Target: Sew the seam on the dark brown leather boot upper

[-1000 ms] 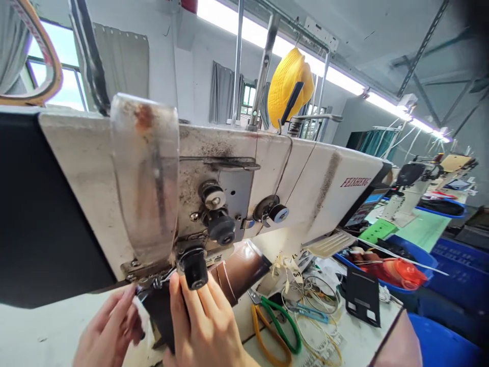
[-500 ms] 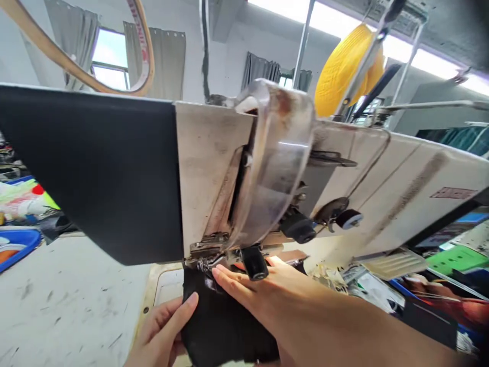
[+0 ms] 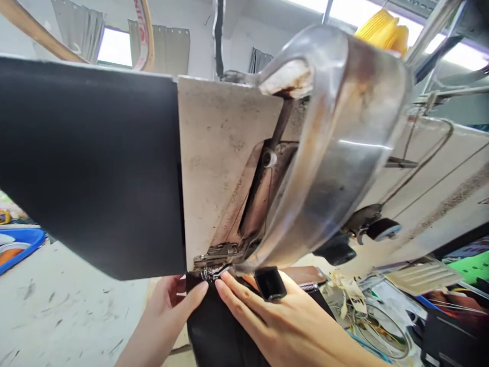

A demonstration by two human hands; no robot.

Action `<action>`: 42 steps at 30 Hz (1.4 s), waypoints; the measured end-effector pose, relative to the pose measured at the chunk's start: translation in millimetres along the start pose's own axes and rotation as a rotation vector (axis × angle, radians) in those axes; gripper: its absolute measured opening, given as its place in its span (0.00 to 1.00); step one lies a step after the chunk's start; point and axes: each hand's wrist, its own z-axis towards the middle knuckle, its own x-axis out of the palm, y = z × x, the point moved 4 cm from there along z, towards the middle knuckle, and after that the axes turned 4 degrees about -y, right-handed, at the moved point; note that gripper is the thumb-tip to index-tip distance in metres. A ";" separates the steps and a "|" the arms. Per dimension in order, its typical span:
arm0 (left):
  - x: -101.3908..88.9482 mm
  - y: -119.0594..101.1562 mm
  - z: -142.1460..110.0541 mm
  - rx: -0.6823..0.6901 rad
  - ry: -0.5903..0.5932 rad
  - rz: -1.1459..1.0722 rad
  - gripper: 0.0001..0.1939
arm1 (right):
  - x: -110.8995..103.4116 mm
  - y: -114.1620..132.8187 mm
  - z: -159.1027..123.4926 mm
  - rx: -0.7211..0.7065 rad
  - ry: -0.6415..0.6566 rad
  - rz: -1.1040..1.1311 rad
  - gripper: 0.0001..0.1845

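Note:
A piece of black material (image 3: 216,326) lies under the needle area of a sewing machine (image 3: 217,132), close to the presser foot (image 3: 212,273). My left hand (image 3: 170,308) grips its left edge, thumb on top and fingers underneath, partly hidden. Flat on top of the material rests my right hand (image 3: 275,318), fingers stretched toward the presser foot. Behind that hand, a zipper (image 3: 311,287) and a brown piece (image 3: 303,275) show. A black knob-like part (image 3: 270,284) overlaps the right hand in view.
A curved clear guard (image 3: 344,153) bulges from the machine's front. To the left, a large black panel (image 3: 91,168) hangs over the white tabletop (image 3: 76,306) beside a blue basin (image 3: 30,244). Tangled cords (image 3: 385,326) lie at right. Yellow thread (image 3: 382,30) stands above.
My left hand has moved forward along the material's edge, its thumb now near the presser foot. My right hand stays flat close by. The view has moved nearer to the machine.

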 end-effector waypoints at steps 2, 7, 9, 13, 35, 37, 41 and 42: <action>-0.5 1.0 -3.4 0.009 0.062 0.006 0.32 | -0.1 -1.6 0.2 0.005 -0.001 0.012 0.20; -9.1 12.9 4.1 -0.068 -0.059 -0.141 0.27 | 4.9 1.3 -2.3 -0.016 -0.048 -0.059 0.19; -11.3 17.9 7.2 -0.071 -0.105 -0.140 0.27 | 7.0 2.9 -2.3 -0.014 -0.072 -0.087 0.18; -11.6 18.1 8.2 -0.034 -0.133 -0.122 0.28 | 9.0 4.0 -1.9 -0.003 -0.085 -0.112 0.19; 4.2 -5.4 6.7 0.126 -0.070 -0.124 0.25 | 5.1 3.2 -1.7 0.030 0.018 -0.037 0.23; 4.1 -4.6 8.6 0.120 -0.050 -0.116 0.26 | 4.1 0.2 -0.3 0.060 0.093 0.029 0.30; 2.8 -3.6 9.5 0.116 -0.023 -0.086 0.23 | 0.4 -7.6 1.0 0.106 0.146 0.117 0.49; 2.5 -3.7 9.2 0.117 -0.019 -0.081 0.22 | -0.1 -9.2 1.0 0.102 0.149 0.125 0.51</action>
